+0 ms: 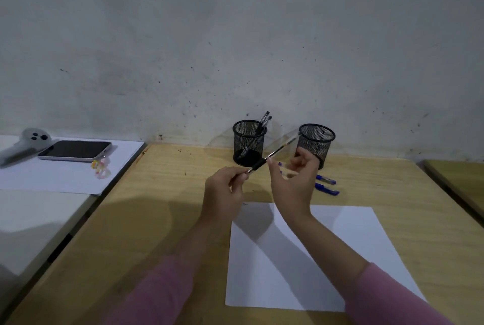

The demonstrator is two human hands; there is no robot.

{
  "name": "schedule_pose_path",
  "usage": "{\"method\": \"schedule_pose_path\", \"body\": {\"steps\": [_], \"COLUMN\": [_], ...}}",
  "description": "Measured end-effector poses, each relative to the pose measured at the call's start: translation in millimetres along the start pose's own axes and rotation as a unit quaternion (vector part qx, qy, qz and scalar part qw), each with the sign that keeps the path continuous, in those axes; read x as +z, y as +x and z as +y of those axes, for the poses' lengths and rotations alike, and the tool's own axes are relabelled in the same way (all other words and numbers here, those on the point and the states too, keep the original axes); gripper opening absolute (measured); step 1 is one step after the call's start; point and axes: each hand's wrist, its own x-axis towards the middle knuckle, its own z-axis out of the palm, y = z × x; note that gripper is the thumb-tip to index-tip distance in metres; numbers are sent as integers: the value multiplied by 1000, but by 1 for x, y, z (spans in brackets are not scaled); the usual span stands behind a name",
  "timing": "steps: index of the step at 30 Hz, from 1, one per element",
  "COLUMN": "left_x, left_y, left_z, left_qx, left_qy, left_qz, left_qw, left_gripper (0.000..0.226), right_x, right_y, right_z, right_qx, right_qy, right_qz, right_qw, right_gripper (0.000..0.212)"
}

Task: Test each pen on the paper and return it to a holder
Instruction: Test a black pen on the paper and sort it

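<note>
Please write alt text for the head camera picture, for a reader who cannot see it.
Over a wooden table, the left hand pinches the tip end of a black pen while the right hand hovers open beside it, above a white paper. Behind stand two black mesh holders, the left holder with pens, and two blue pens lie near the right holder.

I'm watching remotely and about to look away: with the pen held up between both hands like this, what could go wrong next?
1. The left hand pinches only the tip end of the black pen, and the right hand looks loosely open around it, so the pen could slip and fall.
2. The pen's far end is close to the right holder; a swing might knock the holder.
3. Blue pens lie loose behind the right hand and could get swept aside.
</note>
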Motion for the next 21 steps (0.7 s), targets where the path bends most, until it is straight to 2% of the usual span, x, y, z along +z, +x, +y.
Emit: {"method": "schedule_pose_path", "body": {"steps": [1, 3, 5, 9, 15, 16, 19, 21], "left_x": [0, 0, 0, 0, 1, 0, -13, -26], "left_y": [-1, -1, -1, 0, 4, 4, -9, -20], "left_z": [2, 7, 11, 16, 28, 28, 14, 0], "left_qx": [-1, 2, 17, 5, 4, -12, -78, -89], "left_qy": [-8, -21, -27, -27, 10, 22, 52, 69], "left_qz": [-6, -18, -31, -32, -63, -74, -92, -76], "left_qw": [1000, 1000, 999, 999, 998, 997, 991, 991], "left_gripper": [20, 20, 19, 19, 13, 12, 15, 15], "right_x": [1, 1, -1, 0, 8, 8, -13, -34], "right_y": [-1, -1, -2, 0, 6, 12, 55, 79], "right_z": [-2, -4, -5, -7, -6, -4, 2, 9], "right_qx": [39, 35, 20, 30, 152, 188, 310, 300], "right_qy": [27, 30, 18, 7, 70, 81, 143, 135], "right_qz": [-20, -88, -132, -140, -120, -100, 45, 85], "right_qw": [999, 995, 991, 990, 979, 974, 939, 940], "right_gripper": [42, 12, 16, 17, 25, 26, 28, 29]}}
